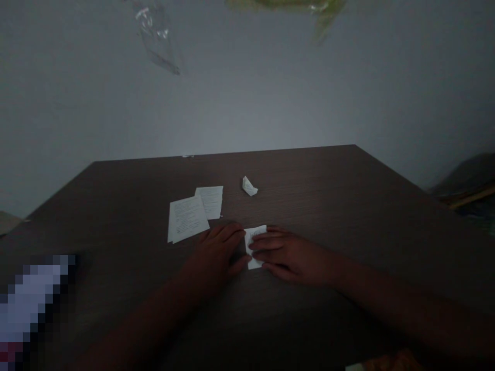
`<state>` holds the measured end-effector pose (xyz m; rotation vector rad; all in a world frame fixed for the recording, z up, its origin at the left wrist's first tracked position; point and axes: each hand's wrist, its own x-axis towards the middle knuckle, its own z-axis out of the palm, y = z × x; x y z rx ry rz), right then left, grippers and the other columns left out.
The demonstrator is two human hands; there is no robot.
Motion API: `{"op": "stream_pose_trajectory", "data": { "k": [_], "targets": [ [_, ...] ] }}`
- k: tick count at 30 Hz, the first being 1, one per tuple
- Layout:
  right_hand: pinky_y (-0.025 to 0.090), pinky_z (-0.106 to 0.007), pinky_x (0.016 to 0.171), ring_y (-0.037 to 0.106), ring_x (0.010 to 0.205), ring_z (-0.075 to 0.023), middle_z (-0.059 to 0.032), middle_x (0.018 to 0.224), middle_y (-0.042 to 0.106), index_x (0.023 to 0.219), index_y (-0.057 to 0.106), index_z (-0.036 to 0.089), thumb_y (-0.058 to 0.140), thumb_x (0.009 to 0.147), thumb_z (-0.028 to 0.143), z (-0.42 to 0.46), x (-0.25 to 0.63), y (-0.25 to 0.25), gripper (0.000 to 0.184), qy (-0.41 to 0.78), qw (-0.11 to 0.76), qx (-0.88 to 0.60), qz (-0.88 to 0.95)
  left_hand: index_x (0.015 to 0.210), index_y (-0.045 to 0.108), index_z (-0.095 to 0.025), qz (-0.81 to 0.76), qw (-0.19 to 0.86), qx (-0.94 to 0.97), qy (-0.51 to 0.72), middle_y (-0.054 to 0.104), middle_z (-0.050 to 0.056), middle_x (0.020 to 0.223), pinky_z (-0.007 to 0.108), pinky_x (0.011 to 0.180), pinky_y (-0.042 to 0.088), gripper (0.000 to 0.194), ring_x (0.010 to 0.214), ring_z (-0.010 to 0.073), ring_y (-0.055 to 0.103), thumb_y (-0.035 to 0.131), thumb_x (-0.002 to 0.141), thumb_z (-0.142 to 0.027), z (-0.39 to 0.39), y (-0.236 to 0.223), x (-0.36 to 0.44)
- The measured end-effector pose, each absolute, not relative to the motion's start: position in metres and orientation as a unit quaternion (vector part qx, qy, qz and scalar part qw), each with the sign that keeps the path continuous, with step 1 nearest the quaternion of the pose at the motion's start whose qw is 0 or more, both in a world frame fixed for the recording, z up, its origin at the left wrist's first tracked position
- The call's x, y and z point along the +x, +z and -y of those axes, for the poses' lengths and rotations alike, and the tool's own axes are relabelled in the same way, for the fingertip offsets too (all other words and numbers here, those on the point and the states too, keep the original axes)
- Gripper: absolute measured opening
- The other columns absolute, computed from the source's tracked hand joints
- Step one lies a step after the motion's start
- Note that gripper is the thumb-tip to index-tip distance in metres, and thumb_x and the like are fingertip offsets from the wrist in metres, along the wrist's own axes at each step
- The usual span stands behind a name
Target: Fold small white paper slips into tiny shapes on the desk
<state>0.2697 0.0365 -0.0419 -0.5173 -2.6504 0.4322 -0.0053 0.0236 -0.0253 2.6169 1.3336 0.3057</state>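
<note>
A small folded piece of white paper (255,263) lies on the brown table in front of me. My right hand (290,256) rests on it from the right, its fingers stretched out flat across the sheet and hiding much of it. At the paper's left edge is my left hand (224,251), palm down, with fingertips at the upper corner and the thumb apart at the lower edge. Just beyond the left hand are loose printed sheets (189,219), partly overlapping another printed sheet (212,202). Farther back sits a small folded paper piece (249,186), tilted up from the surface.
The brown table (309,178) meets a pale wall (270,98) at its far edge. A blurred-out bright rectangular object (33,296) lies at the near left. Clear plastic (158,38) hangs on the wall. Dark items (469,180) stand beyond the right edge.
</note>
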Motion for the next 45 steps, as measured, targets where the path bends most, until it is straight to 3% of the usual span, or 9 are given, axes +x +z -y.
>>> {"op": "stream_pose_trajectory", "data": {
  "k": [11, 18, 30, 35, 45],
  "targets": [
    [0.043, -0.056, 0.131, 0.065, 0.148, -0.0271, -0.0125, 0.147, 0.077, 0.14, 0.075, 0.021, 0.06, 0.112, 0.02, -0.037, 0.271, -0.042, 0.032, 0.156, 0.202, -0.183, 0.949, 0.139, 0.07, -0.022, -0.432, 0.122, 0.889, 0.094, 0.071, 0.014, 0.15, 0.06, 0.115, 0.055, 0.039, 0.138, 0.0363, 0.066, 0.073, 0.1, -0.02, -0.022, -0.015, -0.007],
    [0.043, -0.054, 0.131, 0.066, 0.146, -0.0266, -0.0139, 0.147, 0.077, 0.131, 0.08, 0.019, 0.063, 0.11, 0.018, -0.036, 0.27, -0.043, 0.027, 0.149, 0.203, -0.187, 0.949, 0.108, 0.084, -0.024, -0.372, 0.17, 0.91, 0.069, 0.072, 0.01, 0.147, 0.054, 0.116, 0.058, 0.022, 0.135, 0.0329, 0.068, 0.066, 0.103, -0.014, -0.022, -0.003, -0.02],
    [0.044, -0.052, 0.131, 0.066, 0.146, -0.0262, -0.0126, 0.145, 0.078, 0.132, 0.078, 0.019, 0.062, 0.111, 0.019, -0.037, 0.271, -0.045, 0.026, 0.122, 0.213, -0.18, 0.953, 0.106, 0.084, -0.025, -0.356, 0.168, 0.916, 0.078, 0.076, 0.009, 0.144, 0.054, 0.12, 0.055, 0.025, 0.135, 0.0328, 0.067, 0.062, 0.1, -0.014, -0.022, 0.0, -0.02],
    [0.044, -0.05, 0.13, 0.066, 0.146, -0.0251, -0.0117, 0.145, 0.078, 0.132, 0.078, 0.019, 0.06, 0.113, 0.022, -0.037, 0.27, -0.045, 0.026, 0.114, 0.219, -0.172, 0.954, 0.095, 0.083, -0.025, -0.363, 0.178, 0.911, 0.084, 0.077, 0.008, 0.142, 0.056, 0.116, 0.058, 0.025, 0.133, 0.0339, 0.069, 0.063, 0.1, -0.012, -0.024, -0.002, -0.018],
    [0.042, -0.053, 0.131, 0.065, 0.148, -0.0254, -0.0129, 0.148, 0.077, 0.135, 0.077, 0.019, 0.06, 0.114, 0.022, -0.038, 0.27, -0.046, 0.028, 0.122, 0.205, -0.175, 0.955, 0.097, 0.084, -0.025, -0.357, 0.16, 0.916, 0.09, 0.077, 0.009, 0.14, 0.054, 0.115, 0.058, 0.026, 0.134, 0.0333, 0.068, 0.065, 0.098, -0.008, -0.025, -0.007, -0.019]
  ]
}}
